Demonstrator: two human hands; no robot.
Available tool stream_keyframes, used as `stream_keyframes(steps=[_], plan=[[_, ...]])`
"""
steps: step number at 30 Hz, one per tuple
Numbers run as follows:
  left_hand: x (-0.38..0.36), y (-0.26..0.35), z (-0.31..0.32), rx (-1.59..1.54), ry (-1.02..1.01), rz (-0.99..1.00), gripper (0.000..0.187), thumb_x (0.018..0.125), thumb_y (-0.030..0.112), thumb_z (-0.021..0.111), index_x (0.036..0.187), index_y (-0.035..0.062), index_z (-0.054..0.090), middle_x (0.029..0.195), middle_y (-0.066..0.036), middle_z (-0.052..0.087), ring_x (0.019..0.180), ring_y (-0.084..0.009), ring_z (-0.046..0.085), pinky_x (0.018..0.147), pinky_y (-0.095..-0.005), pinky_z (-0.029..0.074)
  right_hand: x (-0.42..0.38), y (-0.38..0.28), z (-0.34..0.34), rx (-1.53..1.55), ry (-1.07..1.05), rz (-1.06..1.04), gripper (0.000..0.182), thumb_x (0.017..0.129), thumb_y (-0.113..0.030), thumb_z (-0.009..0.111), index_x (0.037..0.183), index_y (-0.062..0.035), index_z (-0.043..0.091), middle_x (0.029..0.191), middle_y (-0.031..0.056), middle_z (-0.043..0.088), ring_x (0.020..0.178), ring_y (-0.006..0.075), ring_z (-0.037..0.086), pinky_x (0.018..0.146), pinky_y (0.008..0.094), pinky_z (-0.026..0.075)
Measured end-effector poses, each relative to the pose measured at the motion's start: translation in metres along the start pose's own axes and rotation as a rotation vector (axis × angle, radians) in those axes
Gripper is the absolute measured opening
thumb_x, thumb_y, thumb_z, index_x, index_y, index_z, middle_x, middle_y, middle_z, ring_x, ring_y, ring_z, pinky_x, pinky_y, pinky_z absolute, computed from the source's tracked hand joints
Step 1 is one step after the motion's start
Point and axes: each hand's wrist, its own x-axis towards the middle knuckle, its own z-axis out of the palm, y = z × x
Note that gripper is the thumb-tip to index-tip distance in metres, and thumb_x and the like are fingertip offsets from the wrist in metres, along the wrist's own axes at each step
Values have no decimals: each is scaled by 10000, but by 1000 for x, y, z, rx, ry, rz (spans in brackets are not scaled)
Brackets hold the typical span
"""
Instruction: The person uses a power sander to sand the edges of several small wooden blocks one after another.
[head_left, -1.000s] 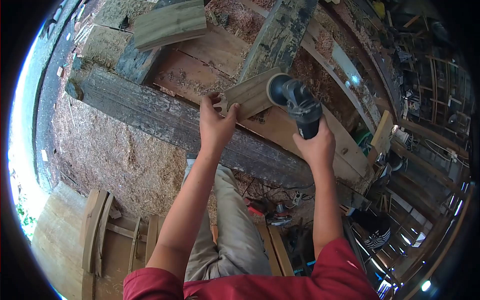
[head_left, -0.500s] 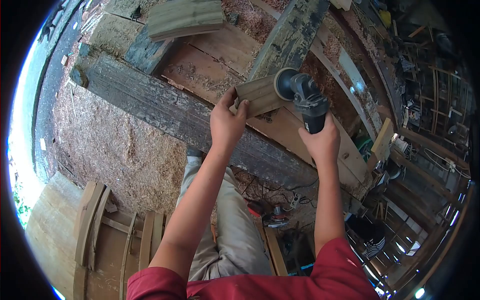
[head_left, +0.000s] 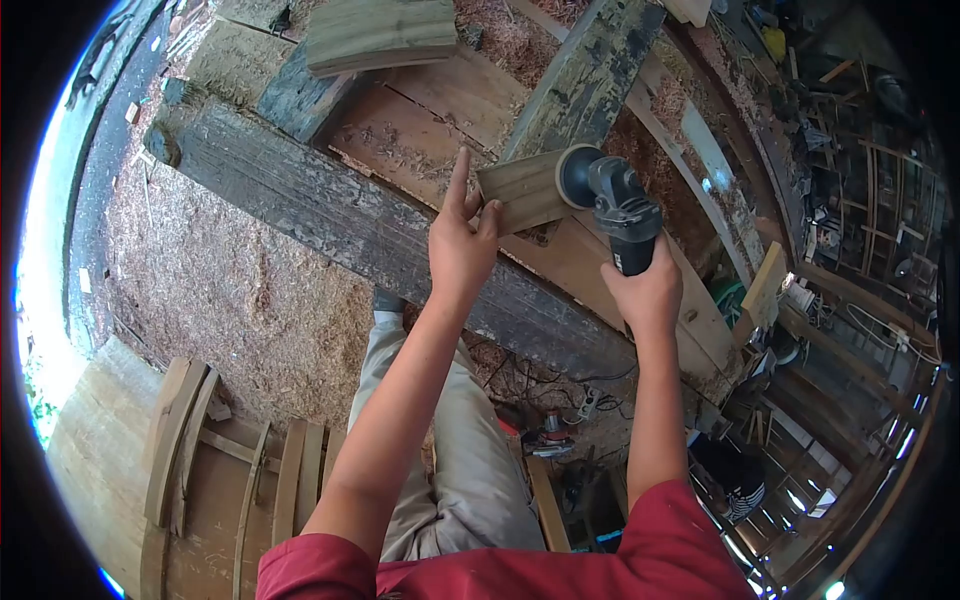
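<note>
My right hand (head_left: 648, 290) is wrapped round the dark body of an angle grinder (head_left: 628, 218). The grinder's round sanding pad (head_left: 574, 178) stands tilted at the right end of a short wooden board (head_left: 522, 193). My left hand (head_left: 463, 245) grips the board's left end, thumb on its near side and index finger lifted off, pointing away from me. Its other fingers are partly hidden. The board rests across the bench by a thick weathered beam (head_left: 580, 85).
A long heavy timber (head_left: 290, 195) runs along the bench's near side. Another curved board (head_left: 380, 35) lies at the far left. Wood shavings (head_left: 230, 270) cover the ground. Cut wooden strips (head_left: 175, 440) lean at lower left. Cables and a power strip (head_left: 590, 402) lie below the bench.
My left index finger has straightened and lifted away from the board's end. The grinder stays at the board's right end, and the whole view has shifted slightly.
</note>
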Motion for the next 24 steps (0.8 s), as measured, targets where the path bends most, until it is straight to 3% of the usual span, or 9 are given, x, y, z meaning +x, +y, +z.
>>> stream_keyframes(steps=[7, 14, 19, 21, 24], plan=[[3, -11, 4, -26, -16, 49, 609, 1097, 127, 686, 1671, 199, 496, 1414, -248, 736, 1256, -214, 736, 1049, -352, 574, -28, 5, 5, 4, -27, -36, 530, 733, -203, 868, 1195, -63, 649, 970, 243, 770, 920, 477, 755, 790, 551, 597], [1, -7, 0, 103, 0, 64, 577, 1089, 167, 709, 1639, 181, 537, 1354, -227, 771, 1207, -189, 749, 1021, -344, 580, -24, 25, -1, 22, 16, 73, 534, 731, -202, 873, 1196, -62, 652, 978, 226, 774, 942, 473, 757, 809, 554, 598], [0, -2, -1, 120, -21, 21, 572, 1085, 172, 717, 1631, 188, 548, 1366, -224, 767, 1224, -190, 742, 1014, -345, 577, -38, 25, -4, 20, -40, 12, 521, 732, -200, 873, 1183, -67, 648, 974, 217, 774, 935, 469, 756, 812, 555, 597], [-1, -3, 0, 102, -14, 42, 578, 1075, 174, 730, 1625, 186, 553, 1396, -228, 752, 1228, -192, 738, 1001, -344, 578, -44, 26, 2, 22, -32, -75, 518, 735, -201, 872, 1185, -75, 649, 969, 213, 774, 929, 471, 756, 811, 555, 596], [-5, -8, 1, 167, 43, 152, 532, 1056, 183, 754, 1563, 167, 595, 1412, -243, 738, 1220, -239, 745, 982, -368, 589, -38, 23, -2, 33, -8, 14, 506, 742, -205, 866, 1183, -79, 651, 971, 216, 773, 934, 472, 755, 812, 554, 595]])
